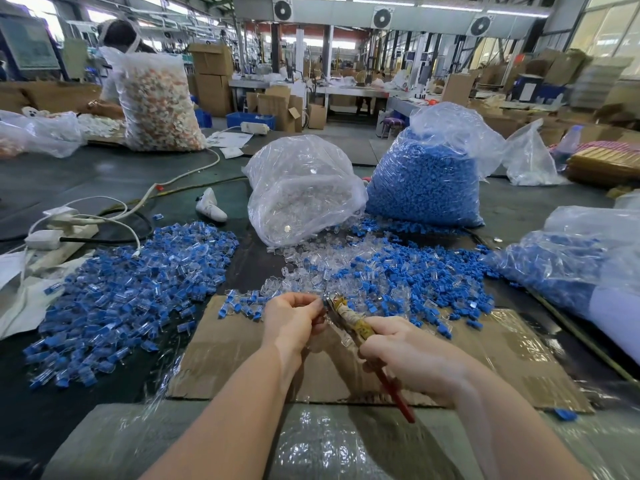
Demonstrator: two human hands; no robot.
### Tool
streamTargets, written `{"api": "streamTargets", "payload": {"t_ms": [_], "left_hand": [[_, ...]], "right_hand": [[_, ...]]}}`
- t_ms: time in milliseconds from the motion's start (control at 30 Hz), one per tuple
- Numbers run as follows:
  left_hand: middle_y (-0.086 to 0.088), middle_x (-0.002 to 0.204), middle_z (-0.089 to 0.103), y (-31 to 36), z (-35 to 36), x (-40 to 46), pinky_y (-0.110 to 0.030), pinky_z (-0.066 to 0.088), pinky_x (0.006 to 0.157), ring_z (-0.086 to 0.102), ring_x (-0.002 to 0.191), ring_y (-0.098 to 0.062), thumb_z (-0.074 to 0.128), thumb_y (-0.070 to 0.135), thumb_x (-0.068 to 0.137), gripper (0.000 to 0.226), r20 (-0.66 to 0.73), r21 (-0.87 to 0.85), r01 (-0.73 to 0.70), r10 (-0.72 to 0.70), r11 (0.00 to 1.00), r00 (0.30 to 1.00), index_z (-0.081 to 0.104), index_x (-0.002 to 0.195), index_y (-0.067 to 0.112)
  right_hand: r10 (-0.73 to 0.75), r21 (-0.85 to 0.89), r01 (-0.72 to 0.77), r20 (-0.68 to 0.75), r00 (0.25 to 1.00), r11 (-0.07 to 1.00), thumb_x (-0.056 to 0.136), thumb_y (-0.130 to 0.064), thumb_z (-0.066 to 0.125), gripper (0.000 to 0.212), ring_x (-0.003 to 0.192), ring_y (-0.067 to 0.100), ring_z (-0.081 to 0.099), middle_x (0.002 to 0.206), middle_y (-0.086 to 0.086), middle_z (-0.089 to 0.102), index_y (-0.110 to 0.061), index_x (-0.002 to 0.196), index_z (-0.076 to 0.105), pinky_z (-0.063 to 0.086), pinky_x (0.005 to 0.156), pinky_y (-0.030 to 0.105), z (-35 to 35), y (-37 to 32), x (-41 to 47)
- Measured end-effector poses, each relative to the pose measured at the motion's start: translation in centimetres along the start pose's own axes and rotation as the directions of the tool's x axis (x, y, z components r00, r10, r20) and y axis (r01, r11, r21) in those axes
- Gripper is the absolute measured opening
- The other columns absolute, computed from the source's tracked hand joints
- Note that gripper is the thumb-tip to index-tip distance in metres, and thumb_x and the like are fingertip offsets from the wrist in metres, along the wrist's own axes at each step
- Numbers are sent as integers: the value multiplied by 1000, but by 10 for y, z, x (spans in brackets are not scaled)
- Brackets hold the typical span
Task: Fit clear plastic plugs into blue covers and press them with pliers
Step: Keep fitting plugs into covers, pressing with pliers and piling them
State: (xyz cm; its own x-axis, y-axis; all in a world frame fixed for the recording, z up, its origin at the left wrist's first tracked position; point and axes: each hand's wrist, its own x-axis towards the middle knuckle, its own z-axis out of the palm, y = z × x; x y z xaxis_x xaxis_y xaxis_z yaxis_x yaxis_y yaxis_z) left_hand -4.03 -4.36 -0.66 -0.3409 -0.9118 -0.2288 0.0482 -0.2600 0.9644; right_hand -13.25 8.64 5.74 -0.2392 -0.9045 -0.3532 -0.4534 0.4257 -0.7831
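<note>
Two hands meet over cardboard: right hand (408, 355) wraps pliers (349, 318), left hand (294, 317) pinches small part at pliers' nose — pressing step, I judge. Next: squeeze, drop onto finished pile (131, 289) at 10 o'clock. Loose blue covers (415, 275) at 1 o'clock; clear plugs bag (301, 192) at 12.

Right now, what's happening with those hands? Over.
Right hand grips pliers. Left hand fingers pinch a small piece at the tip. Loose blue covers close by; nothing blocking.

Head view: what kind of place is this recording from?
Probably a factory assembly floor: a big clear bag of blue plastic covers, stacked brown cardboard cartons, and round wall fans above long workbenches.
</note>
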Motion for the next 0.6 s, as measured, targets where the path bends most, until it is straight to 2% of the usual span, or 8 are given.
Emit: {"api": "streamTargets", "payload": {"t_ms": [133, 333, 433, 533, 600], "left_hand": [[-11, 73, 62, -1, 0, -3, -21, 51, 50, 58, 54, -13, 60, 3, 87, 5, -15, -9, 9, -9, 1000, 1000, 63, 90, 0], [-8, 72, 63, 1, 2, -8, -17, 47, 45, 57, 50, -8, 60, 3, 87, 3, -31, 0, -6, 6, 1000, 1000, 63, 86, 4], [-7, 70, 63, 0, 3, -11, -15, 45, 41, 57, 43, -4, 59, 2, 87, 4, -29, -18, 0, -1, 1000, 1000, 63, 88, 4], [-8, 73, 64, 0, 3, -12, -18, 46, 42, 57, 45, -5, 59, 3, 88, 5, -40, -27, -5, 4, 1000, 999, 62, 86, 6], [-9, 73, 63, 1, 2, -11, -21, 48, 46, 56, 48, -7, 61, 4, 87, 6, -53, -22, -49, 48, 999, 997, 62, 83, 7]], "right_hand": [[-24, -34, 24, -3, 1000, 999, 92, -10, 43, 17, 71, 18, 45, 75, 0, 45, -16, 76, 45, 37, 59, 28, 2, 1, -2], [-57, -135, 41, -113, 992, 990, 91, -5, 42, 28, 41, 5, 37, 58, -5, 46, -22, 68, 45, 31, 42, 17, 11, 4, 1], [-63, -161, 45, -110, 992, 986, 92, -7, 43, 25, 37, -1, 36, 61, -5, 48, -21, 73, 48, 29, 39, 13, 11, 5, 1], [-93, -69, 84, -138, 986, 994, 87, -5, 49, 14, 44, 1, 42, 70, -4, 53, -16, 89, 57, 31, 42, 13, 13, 6, 1], [-128, -2, 131, -216, 968, 991, 83, -1, 52, 20, 40, -3, 44, 68, -5, 56, -17, 92, 59, 31, 40, 10, 14, 8, 2]]}}
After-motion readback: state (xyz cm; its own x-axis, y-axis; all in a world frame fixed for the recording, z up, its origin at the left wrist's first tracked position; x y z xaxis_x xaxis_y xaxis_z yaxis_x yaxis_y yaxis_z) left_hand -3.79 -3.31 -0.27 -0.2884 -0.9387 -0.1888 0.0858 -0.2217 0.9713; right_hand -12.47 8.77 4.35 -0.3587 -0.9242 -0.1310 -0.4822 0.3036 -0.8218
